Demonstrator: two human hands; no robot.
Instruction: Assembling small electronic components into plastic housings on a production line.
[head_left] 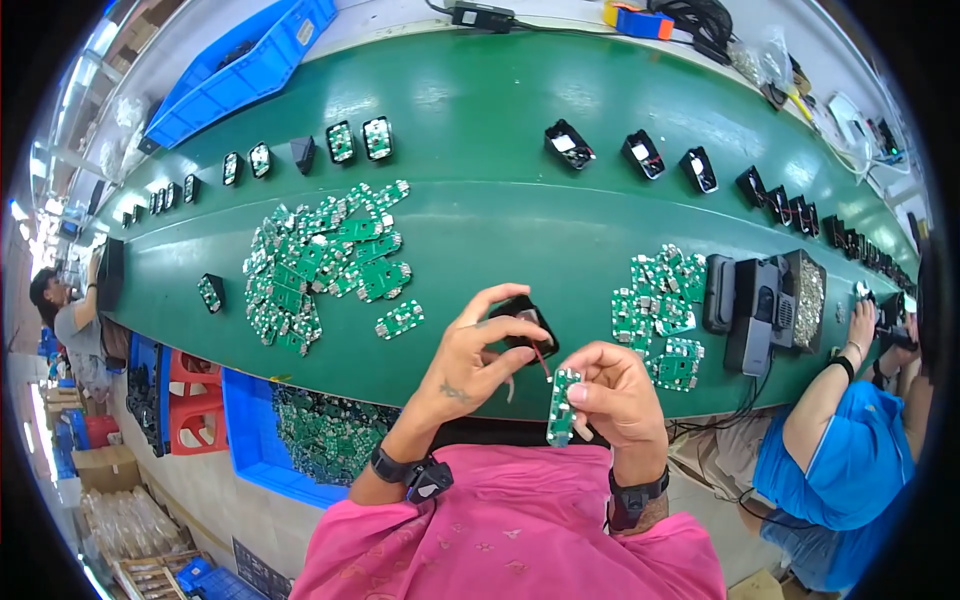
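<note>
My left hand (465, 365) is closed around a small black plastic case (543, 322), its fingers crossing the open side. A red wire (545, 364) runs out of the case toward my right hand. Between the thumb and fingers of my right hand (620, 398) is a narrow green circuit board (561, 408), held upright beside the wire's end. Whether the wire touches the board I cannot tell. A loose circuit board (400, 319) lies left of my left hand, and a pile of circuit boards (320, 255) spreads behind it.
More circuit boards (660, 300) lie at right, beside a black device (752, 320) and a box of small metal parts (806, 300). Black cases (570, 145) line the back of the green table (470, 220). A blue bin (250, 470) stands at lower left. A co-worker (840, 440) sits at right.
</note>
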